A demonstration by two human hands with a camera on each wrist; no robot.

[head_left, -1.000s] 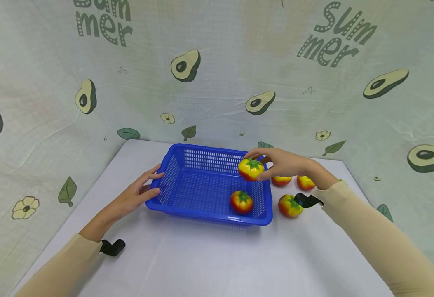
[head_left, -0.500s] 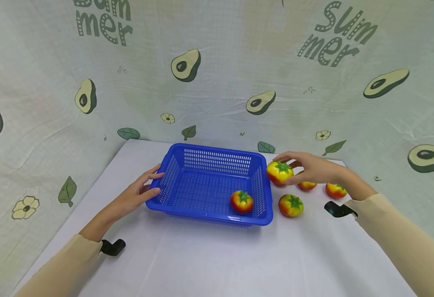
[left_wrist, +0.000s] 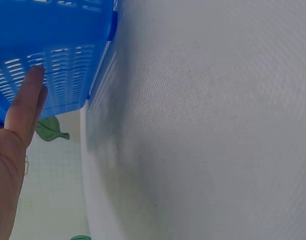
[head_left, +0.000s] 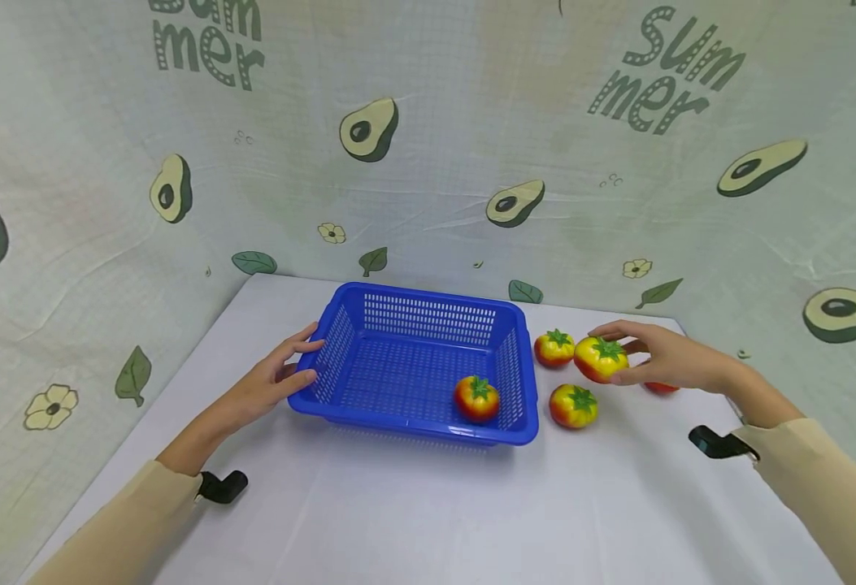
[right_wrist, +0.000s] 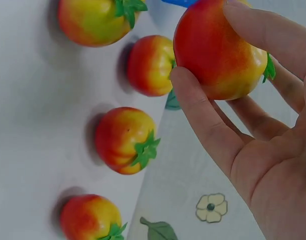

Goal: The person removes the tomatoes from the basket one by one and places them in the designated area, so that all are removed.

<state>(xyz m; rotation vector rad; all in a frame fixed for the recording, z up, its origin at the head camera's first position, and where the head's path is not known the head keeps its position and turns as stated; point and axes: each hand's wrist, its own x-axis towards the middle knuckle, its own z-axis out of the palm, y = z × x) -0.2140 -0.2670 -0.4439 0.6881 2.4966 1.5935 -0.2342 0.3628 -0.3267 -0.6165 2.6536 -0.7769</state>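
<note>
My right hand (head_left: 672, 356) holds a red-and-yellow toy tomato (head_left: 600, 359) with green leaves, pinched between thumb and fingers. It hangs over the tabletop right of a blue slotted basket (head_left: 428, 429). Several like it lie below: one tomato (head_left: 554, 348) at the back, another tomato (head_left: 573, 406) in front, and a tomato (head_left: 662, 388) mostly hidden by my hand. The right wrist view shows further tomatoes (right_wrist: 125, 140) in a loose row. Inside the basket, near its right front corner, sits a single tomato (head_left: 476, 399). My left hand (head_left: 270, 378) touches the basket's left end with fairly straight fingers (left_wrist: 25, 105).
A white-covered table (head_left: 413, 520) carries everything. Behind and at both sides stands a cloth backdrop (head_left: 428, 219) printed with avocados, leaves and flowers. Black wrist cameras (head_left: 223, 487) sit at both cuffs.
My right hand has moved the held tomato rightward, from over the basket's right side to above the table beyond it, uncovering the back tomato. The left hand and basket have stayed put.
</note>
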